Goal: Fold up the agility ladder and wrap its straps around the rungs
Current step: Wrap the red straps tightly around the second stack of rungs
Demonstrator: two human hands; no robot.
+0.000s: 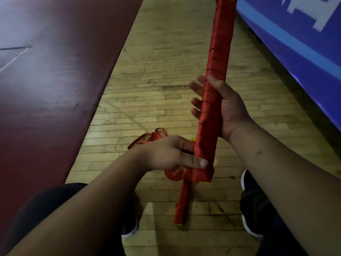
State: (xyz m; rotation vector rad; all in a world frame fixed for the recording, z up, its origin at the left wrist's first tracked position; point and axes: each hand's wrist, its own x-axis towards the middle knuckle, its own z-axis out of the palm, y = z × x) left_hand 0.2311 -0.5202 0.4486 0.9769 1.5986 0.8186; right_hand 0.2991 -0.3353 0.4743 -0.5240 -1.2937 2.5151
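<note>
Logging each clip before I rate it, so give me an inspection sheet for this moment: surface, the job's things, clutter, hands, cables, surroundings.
Surface: wooden plank floor, worn and scuffed.
Job's things: red strap-wrapped rung bundle held upright and tilted; loose red straps on the floor behind the left hand; a second red wrapped piece lying on the floor below the bundle.
Clutter: nothing seen.
Hands: left hand grips the bundle near its lower end; right hand holds it at mid-length, fingers partly spread.
Cables: nothing seen.
Surroundings: maroon mat to the left, blue padded panel to the right, dark shoes below.
</note>
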